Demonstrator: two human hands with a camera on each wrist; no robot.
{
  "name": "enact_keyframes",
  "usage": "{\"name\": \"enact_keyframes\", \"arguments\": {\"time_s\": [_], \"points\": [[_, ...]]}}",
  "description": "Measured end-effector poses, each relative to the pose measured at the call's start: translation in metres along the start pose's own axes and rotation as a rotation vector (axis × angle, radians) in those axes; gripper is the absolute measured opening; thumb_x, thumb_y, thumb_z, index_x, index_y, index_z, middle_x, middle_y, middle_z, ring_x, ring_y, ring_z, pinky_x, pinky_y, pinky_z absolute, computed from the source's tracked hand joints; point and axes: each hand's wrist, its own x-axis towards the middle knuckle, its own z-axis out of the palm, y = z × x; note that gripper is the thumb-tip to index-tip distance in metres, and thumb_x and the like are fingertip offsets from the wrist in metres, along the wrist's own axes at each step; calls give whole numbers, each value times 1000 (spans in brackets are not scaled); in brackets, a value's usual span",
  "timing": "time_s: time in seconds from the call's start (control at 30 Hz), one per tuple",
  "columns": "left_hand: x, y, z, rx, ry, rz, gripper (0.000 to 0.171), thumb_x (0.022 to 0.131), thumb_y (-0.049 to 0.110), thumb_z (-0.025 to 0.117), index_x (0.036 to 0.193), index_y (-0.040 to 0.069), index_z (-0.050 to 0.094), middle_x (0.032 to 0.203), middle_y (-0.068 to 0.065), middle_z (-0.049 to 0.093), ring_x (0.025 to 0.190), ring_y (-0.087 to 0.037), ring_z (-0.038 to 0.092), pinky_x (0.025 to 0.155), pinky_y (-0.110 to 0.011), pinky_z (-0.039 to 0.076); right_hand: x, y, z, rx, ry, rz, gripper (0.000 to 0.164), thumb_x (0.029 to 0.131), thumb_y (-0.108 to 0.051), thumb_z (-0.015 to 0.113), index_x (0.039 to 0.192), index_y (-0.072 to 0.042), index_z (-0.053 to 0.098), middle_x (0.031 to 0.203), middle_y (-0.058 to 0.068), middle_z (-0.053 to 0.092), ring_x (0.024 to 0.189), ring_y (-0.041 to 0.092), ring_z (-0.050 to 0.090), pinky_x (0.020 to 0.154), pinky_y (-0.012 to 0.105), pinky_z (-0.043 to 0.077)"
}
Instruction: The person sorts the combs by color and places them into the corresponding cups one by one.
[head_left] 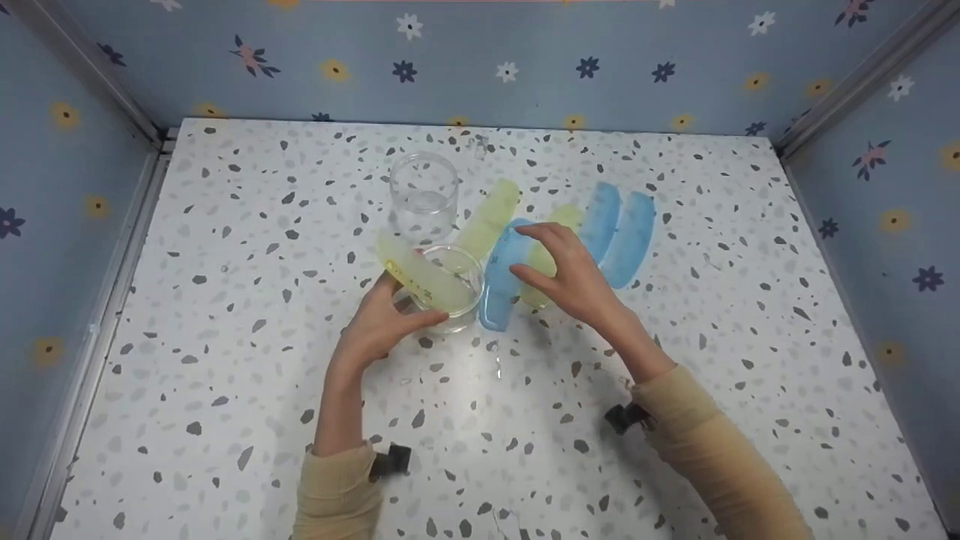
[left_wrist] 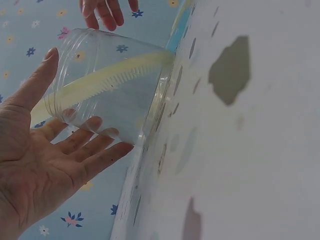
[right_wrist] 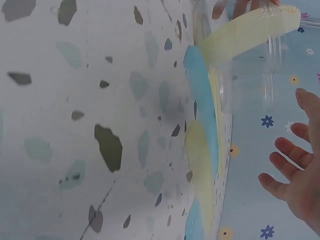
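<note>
My left hand (head_left: 379,319) holds a clear plastic jar (left_wrist: 115,100) by its side, with the thumb near the rim. A pale yellow comb (head_left: 424,274) leans inside that jar, its upper end sticking out past the rim. In the left wrist view, the comb's teeth show through the wall. My right hand (head_left: 574,274) hovers over a blue comb (head_left: 499,281), thumb and fingers spread apart with nothing between them. In the right wrist view, the right hand (right_wrist: 300,165) is apart from the combs and the jar.
A second clear jar (head_left: 424,191) stands behind the held one. A yellow comb (head_left: 491,214) lies behind the blue comb, and another yellow comb (head_left: 538,289) lies partly under the right hand. Two more blue combs (head_left: 634,236) lie to the right. Flowered panels (head_left: 495,67) border the speckled table.
</note>
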Motion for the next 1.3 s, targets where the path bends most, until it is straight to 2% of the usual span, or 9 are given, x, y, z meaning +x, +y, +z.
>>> {"name": "enact_keyframes", "arguments": {"time_s": [0.23,0.4,0.7,0.97,1.13,1.3], "points": [[-2,-1,0,7,10,7,105,78,32,90,162,24,28,166,-1,36,156,-28,32,126,-44,37,-1,14,-9,-92,-57,-29,50,100,-29,69,145,-14,56,145,11,56,140,30,50,114,51,46],[-2,0,0,17,15,8,103,78,33,90,161,23,31,165,-3,38,155,-30,34,126,-46,36,0,20,-13,-162,-115,-31,50,99,-22,67,147,-17,55,146,13,56,139,32,50,113,52,47],[-2,1,0,25,19,9,105,77,36,91,162,26,30,166,-4,37,155,-30,35,126,-47,35,2,33,-14,-330,-198,-176,57,90,0,70,144,-13,58,144,16,58,136,35,52,113,56,47],[-2,0,0,10,13,8,104,77,32,91,162,26,31,165,-5,38,153,-30,38,124,-46,38,4,37,-14,-470,-281,-198,62,87,3,76,143,-15,58,145,15,56,139,36,48,112,62,44],[-1,-1,0,4,12,30,102,78,30,90,161,23,32,166,-3,37,155,-29,34,125,-45,37,7,37,-14,-558,-300,-268,60,83,4,80,138,-13,63,142,16,59,137,38,51,111,61,45],[-2,-1,1,-7,14,38,101,79,31,90,161,23,32,166,-1,37,156,-28,33,125,-45,37,9,40,-13,-592,-315,-326,57,80,4,83,132,-13,66,139,16,61,135,40,54,110,60,47]]}}
